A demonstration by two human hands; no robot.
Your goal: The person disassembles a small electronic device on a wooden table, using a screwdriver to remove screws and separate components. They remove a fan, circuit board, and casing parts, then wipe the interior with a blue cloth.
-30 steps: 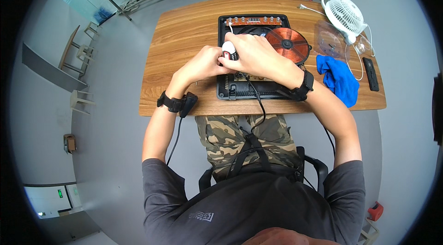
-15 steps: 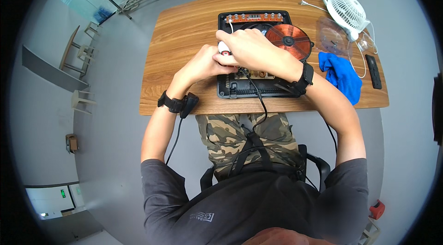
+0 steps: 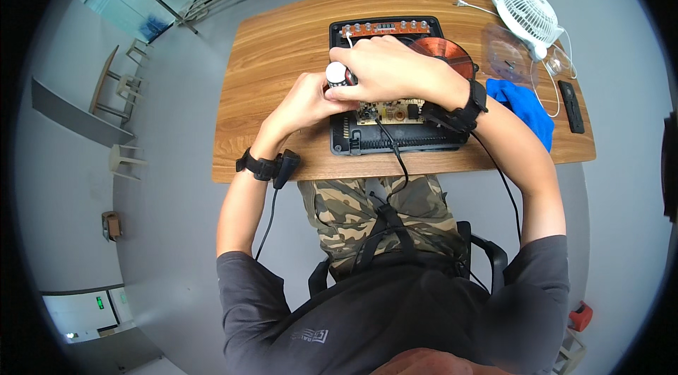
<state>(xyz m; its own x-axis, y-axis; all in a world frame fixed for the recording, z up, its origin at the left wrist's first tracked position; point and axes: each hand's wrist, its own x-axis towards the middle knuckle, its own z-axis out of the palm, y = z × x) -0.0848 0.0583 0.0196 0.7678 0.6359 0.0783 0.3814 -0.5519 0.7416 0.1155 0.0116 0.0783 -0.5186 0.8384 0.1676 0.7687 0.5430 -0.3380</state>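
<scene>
An opened induction cooker (image 3: 438, 143) lies on the table in front of me, its black housing showing a circuit board (image 3: 400, 113), a copper coil (image 3: 446, 54) and an orange control board (image 3: 387, 27). My right hand (image 3: 385, 68) is closed round a white-ended tool with a black and red body (image 3: 336, 73), held over the left part of the housing. My left hand (image 3: 311, 101) meets it from the left, below the white end. The left fingers are bent inward, and their tips and the tool's lower end are hidden.
A black cord (image 3: 401, 156) runs from the housing over the table's front edge. To the right are a blue cloth (image 3: 526, 110), a black bar-shaped thing (image 3: 571, 106), a clear plastic tray (image 3: 505, 54) and a white fan (image 3: 528, 15) with its cable.
The right hand and wrist have turned slightly, and the tool's white end has tipped to the left and up. The right forearm shifted a little right and covers more of the coil.
</scene>
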